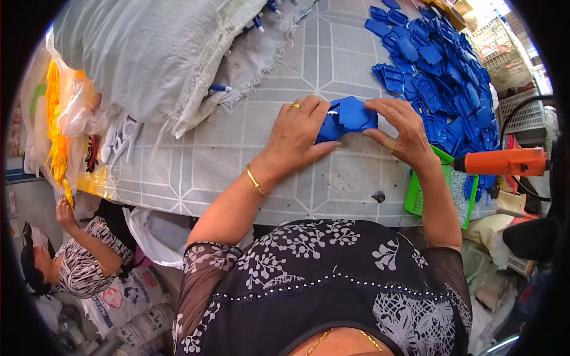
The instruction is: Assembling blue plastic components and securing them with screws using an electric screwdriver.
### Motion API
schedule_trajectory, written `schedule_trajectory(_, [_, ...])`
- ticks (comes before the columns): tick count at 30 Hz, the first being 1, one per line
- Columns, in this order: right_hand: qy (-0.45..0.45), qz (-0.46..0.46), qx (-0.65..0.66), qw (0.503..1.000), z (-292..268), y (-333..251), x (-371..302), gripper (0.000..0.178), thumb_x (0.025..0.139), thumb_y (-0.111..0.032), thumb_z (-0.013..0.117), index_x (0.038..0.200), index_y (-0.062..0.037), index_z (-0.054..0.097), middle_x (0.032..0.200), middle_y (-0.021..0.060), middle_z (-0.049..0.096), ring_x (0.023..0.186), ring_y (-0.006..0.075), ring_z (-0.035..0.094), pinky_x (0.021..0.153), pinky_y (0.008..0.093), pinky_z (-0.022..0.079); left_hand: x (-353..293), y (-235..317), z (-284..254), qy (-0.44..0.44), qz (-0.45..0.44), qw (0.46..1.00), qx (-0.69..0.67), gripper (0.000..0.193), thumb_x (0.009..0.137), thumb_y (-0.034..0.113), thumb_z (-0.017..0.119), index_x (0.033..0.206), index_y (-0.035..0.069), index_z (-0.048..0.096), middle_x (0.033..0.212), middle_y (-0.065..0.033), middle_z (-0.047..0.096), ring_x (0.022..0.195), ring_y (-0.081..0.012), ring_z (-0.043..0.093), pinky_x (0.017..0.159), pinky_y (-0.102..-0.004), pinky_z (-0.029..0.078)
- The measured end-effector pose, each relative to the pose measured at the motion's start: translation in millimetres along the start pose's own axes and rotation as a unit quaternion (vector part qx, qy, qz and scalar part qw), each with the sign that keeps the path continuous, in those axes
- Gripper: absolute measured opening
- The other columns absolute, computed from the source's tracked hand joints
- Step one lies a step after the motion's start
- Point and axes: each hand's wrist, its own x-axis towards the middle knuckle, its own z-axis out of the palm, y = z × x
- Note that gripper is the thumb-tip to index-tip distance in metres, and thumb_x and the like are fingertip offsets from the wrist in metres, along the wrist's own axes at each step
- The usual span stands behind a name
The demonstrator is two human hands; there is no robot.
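A blue plastic casing (355, 114), angular and made of more than one piece, is held just above the table's near middle. My left hand (301, 127) grips its left end, with fingers over the far side and thumb along the near side. At its right end my right hand (402, 129) pinches it between fingers and thumb. A small pale bit shows in a gap on the casing's left part; the inside is hidden. Many similar blue plastic parts (436, 77) lie heaped to the right of my right hand.
A white woven sack (148, 59) covers the far left table. An orange electric screwdriver (504, 162) hangs at right by a green tray (415, 196) of small metal pieces. White plastic parts (120, 139) lie left. Another person (89, 261) handles yellow pieces (57, 127) at left.
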Motion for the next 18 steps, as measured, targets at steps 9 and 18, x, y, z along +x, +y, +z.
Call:
schedule_trajectory(9, [-0.035,-0.074,-0.026,0.996,7.7,3.5,-1.4,0.048,0.080,-0.022,0.084,0.123,-0.0110,0.069,0.120,0.0102,0.069,0.106,0.0309,0.065,0.091,0.0409,0.051,0.8,-5.6,4.1,0.024,0.050,0.995,-0.084,0.073,0.069,0.032,0.088,0.128,0.003,0.057,0.123,-0.0148,0.058,0.110,-0.0360,0.057,0.096,-0.0452,0.047])
schedule_trajectory(18, [-0.054,-0.059,0.007,0.997,7.3,10.0,-4.6,0.047,0.080,-0.020,0.084,0.124,-0.0110,0.069,0.121,0.0120,0.068,0.105,0.0326,0.065,0.089,0.0431,0.053,2.3,-9.5,7.1,0.033,0.045,0.991,-0.123,0.069,0.070,0.030,0.088,0.125,0.001,0.059,0.120,-0.0159,0.059,0.109,-0.0374,0.058,0.094,-0.0453,0.049])
